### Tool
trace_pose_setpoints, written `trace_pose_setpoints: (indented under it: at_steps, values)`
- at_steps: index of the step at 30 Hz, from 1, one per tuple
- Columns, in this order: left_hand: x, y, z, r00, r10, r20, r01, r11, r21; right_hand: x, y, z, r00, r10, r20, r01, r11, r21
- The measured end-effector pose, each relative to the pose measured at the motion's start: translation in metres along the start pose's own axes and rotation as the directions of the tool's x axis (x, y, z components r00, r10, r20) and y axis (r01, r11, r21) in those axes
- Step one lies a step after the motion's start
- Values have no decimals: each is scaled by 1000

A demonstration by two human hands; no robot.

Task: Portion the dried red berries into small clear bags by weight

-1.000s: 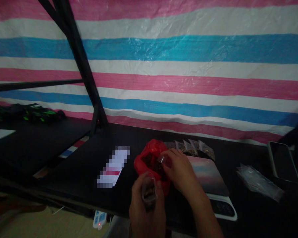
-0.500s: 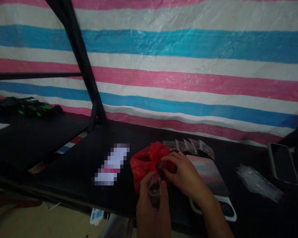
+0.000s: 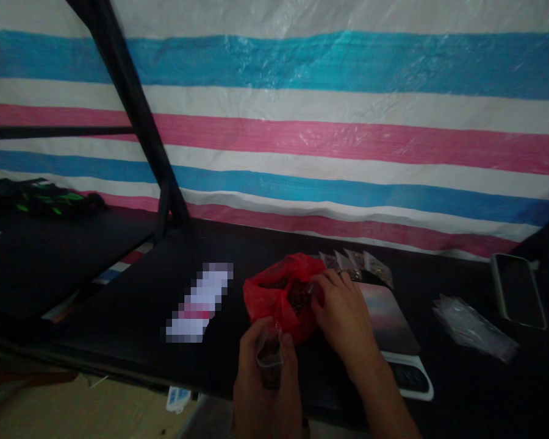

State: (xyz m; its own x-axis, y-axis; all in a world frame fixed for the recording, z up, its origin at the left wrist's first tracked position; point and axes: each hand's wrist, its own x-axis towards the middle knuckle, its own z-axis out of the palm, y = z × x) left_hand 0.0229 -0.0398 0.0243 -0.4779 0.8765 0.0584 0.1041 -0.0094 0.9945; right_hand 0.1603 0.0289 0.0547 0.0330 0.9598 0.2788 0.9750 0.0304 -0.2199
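A red plastic bag (image 3: 274, 296) with dark bits inside lies open on the black table (image 3: 132, 311). My right hand (image 3: 343, 311) reaches into its mouth, fingers pinched together among the dark contents. My left hand (image 3: 265, 384) is closed round a small clear pouch (image 3: 269, 350) held upright just in front of the bag. Several small filled pouches (image 3: 357, 265) lie in a row behind the bag.
A small scale with a shiny platform (image 3: 387, 320) sits right of the bag. A pile of empty clear bags (image 3: 473, 329) and a phone (image 3: 518, 289) lie at the right. A white packet (image 3: 199, 302) lies left. A black frame post (image 3: 132, 110) stands before the striped tarp.
My right hand has gone deeper into the red bag's mouth. My left hand with the clear pouch has shifted slightly left. The view has tilted down a little.
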Motion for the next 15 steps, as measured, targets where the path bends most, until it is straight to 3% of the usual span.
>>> trace_pose_setpoints:
  at_steps: [2,6,10,15]
  values:
    - [5,-4,-3,999,-16,36,16,1000,-2,-2,2,-2,998,51,27,-51,999,-6]
    - [18,-14,-10,993,-54,103,58,998,-34,-4,-2,2,995,69,71,-78,988,133]
    - [24,-17,-12,995,-31,96,37,998,-60,-4,-12,7,998,36,50,-46,975,218]
    - [25,-15,-10,994,-71,78,78,993,-93,-4,-20,5,989,46,141,-97,918,384]
